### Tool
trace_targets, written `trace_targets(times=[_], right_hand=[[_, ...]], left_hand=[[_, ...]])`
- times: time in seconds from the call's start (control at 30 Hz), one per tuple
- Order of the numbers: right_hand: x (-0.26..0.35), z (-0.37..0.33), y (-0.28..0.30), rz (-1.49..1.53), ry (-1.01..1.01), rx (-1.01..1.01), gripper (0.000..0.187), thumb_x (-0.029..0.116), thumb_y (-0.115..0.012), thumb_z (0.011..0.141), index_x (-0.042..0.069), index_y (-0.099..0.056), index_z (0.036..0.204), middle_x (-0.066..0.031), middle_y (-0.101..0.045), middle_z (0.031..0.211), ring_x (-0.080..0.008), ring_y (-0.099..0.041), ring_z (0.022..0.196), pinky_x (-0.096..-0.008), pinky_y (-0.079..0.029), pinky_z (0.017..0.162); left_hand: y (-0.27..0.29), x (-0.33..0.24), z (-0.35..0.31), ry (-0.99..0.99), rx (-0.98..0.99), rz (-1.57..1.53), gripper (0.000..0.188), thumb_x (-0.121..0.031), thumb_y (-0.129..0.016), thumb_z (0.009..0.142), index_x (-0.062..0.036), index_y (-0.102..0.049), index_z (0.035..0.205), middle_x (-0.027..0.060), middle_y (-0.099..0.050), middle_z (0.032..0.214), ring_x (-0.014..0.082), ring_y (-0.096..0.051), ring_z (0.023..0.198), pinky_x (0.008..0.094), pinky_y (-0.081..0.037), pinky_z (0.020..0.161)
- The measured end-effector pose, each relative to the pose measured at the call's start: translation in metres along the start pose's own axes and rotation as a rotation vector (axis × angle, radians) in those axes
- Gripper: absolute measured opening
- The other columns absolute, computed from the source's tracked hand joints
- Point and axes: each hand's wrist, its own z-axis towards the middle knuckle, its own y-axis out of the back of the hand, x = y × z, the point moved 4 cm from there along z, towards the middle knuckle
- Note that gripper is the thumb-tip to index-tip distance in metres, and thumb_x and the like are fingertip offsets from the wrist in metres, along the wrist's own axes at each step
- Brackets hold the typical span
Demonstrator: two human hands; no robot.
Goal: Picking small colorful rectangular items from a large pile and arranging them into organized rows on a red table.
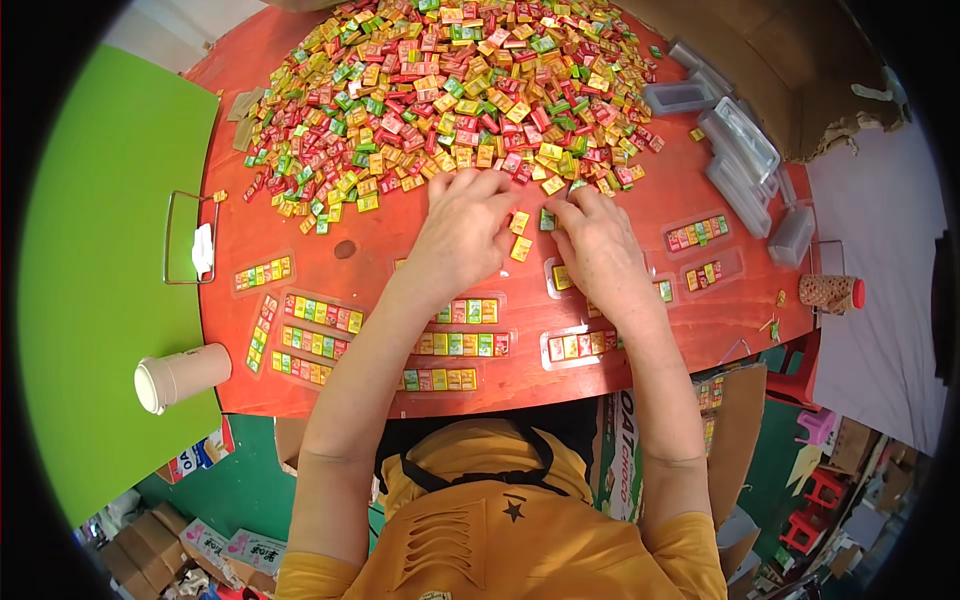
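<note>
A big heap of small wrapped candy packs in red, yellow, orange and green covers the far part of the red table. My left hand is open over its near edge, fingers reaching forward onto the packs. Two loose yellow packs lie between my hands. My right hand has bent fingers, with thumb and forefinger at a small green candy pack. Under my right hand a clear tray shows a yellow pack; the hand hides part of it.
Filled clear trays lie nearer me, others at left and right. Empty clear plastic boxes are piled at the right. A cream cup juts at the left edge; a red-lidded jar stands at the right edge.
</note>
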Motion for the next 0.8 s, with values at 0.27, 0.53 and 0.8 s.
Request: trace_targets(times=[0.27,0.53,0.8], right_hand=[[0.004,0.003,-0.004,0.073,-0.024,0.066,0.031,0.008,-0.073,0.090,0.002,-0.070,0.121,-0.0164,-0.065,0.115,-0.0367,-0.064,0.112,-0.0468,-0.051,0.099],[0.006,0.007,-0.004,0.049,-0.034,0.094,0.031,0.011,-0.073,0.092,0.002,-0.070,0.122,-0.0163,-0.065,0.114,-0.0379,-0.065,0.110,-0.0472,-0.051,0.098],[0.002,0.000,0.004,0.105,-0.109,0.053,0.031,0.012,-0.073,0.092,0.005,-0.070,0.122,-0.0162,-0.065,0.113,-0.0392,-0.065,0.109,-0.0483,-0.052,0.097]], left_hand=[[-0.004,0.008,0.007,0.077,0.107,0.053,0.035,-0.013,-0.080,0.080,-0.0077,-0.076,0.115,0.0090,-0.066,0.111,0.0283,-0.059,0.115,0.0477,-0.037,0.107],[-0.004,0.010,0.008,0.115,0.080,0.067,0.034,-0.017,-0.084,0.080,-0.0093,-0.078,0.113,0.0073,-0.069,0.106,0.0276,-0.060,0.113,0.0470,-0.037,0.107],[-0.003,0.003,0.014,0.003,-0.058,-0.002,0.026,-0.013,-0.085,0.078,-0.0065,-0.079,0.103,0.0089,-0.070,0.099,0.0288,-0.063,0.101,0.0454,-0.043,0.100]])
